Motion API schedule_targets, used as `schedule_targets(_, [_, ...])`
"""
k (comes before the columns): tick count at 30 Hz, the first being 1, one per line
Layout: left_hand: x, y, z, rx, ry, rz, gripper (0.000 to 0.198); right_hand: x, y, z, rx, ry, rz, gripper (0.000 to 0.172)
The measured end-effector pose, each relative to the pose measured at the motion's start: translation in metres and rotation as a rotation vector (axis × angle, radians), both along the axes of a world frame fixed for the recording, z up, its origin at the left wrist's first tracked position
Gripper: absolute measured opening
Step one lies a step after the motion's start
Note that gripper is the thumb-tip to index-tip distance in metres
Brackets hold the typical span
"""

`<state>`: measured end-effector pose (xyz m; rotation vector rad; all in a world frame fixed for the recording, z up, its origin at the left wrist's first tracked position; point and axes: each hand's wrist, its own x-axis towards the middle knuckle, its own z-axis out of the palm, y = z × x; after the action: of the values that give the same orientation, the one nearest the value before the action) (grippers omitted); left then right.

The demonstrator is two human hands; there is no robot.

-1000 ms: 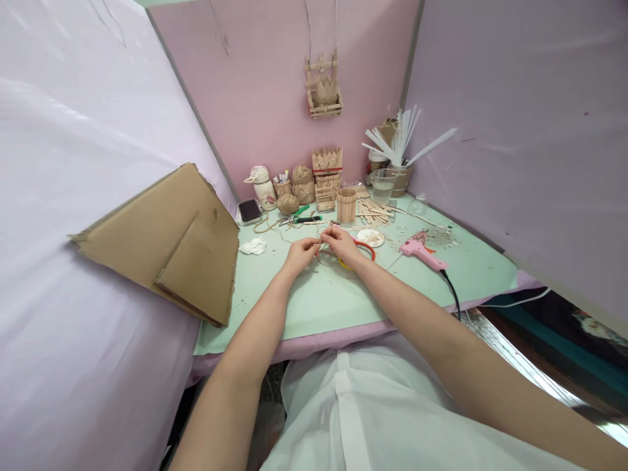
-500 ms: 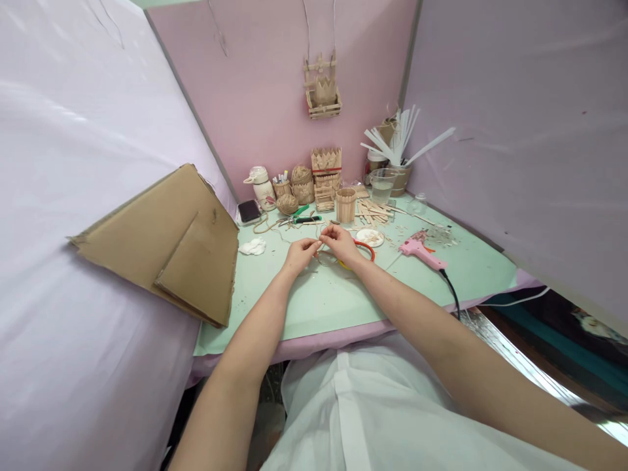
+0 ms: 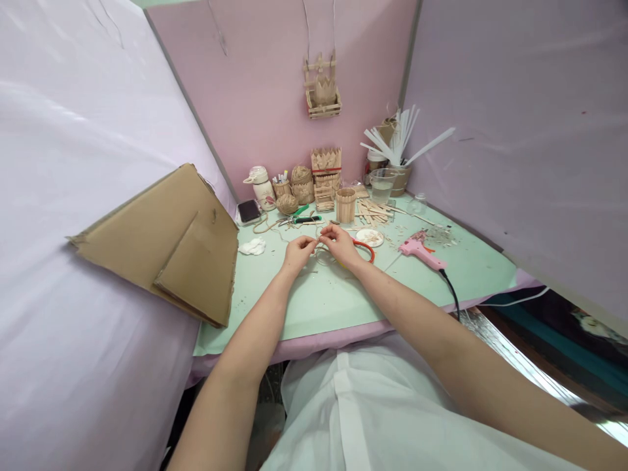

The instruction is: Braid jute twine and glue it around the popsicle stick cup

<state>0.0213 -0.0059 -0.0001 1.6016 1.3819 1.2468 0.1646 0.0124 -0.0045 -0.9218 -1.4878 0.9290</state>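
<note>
Both hands are out over the middle of the green table (image 3: 304,307), close together, fingertips nearly meeting. The left hand (image 3: 298,252) has thumb and forefinger pinched, and the right hand (image 3: 341,243) is pinched the same way just across from it. Between them runs a thin strand (image 3: 318,243), gripped at both ends and held just above the tabletop. It is too fine to tell what it is made of.

Under the right wrist lies a red ring (image 3: 367,248), flat on the table and partly covered by the hand. A small white dish (image 3: 370,237) sits just beyond it. Off to the right rests a pink glue gun (image 3: 422,254), its black cord trailing over the table's edge. Behind the hands stand a cup made of sticks (image 3: 346,204), green-handled pliers (image 3: 305,219) and a ball of twine (image 3: 287,204). To the left sits a white wad (image 3: 253,246), with cardboard sheets (image 3: 167,242) leaning beside it.
</note>
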Motion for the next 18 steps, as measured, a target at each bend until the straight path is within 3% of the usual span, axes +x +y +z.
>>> schedule_targets(11, [0.0018, -0.0055, 0.0081, 0.036, -0.042, 0.022, 0.02, 0.0014, -0.0036, 0.0017, -0.019, -0.055, 0.009, 0.016])
schedule_targets(18, [0.002, -0.0065, 0.0101, -0.011, -0.077, 0.025, 0.019, 0.0025, -0.0034, 0.0029, 0.117, -0.118, 0.003, 0.01])
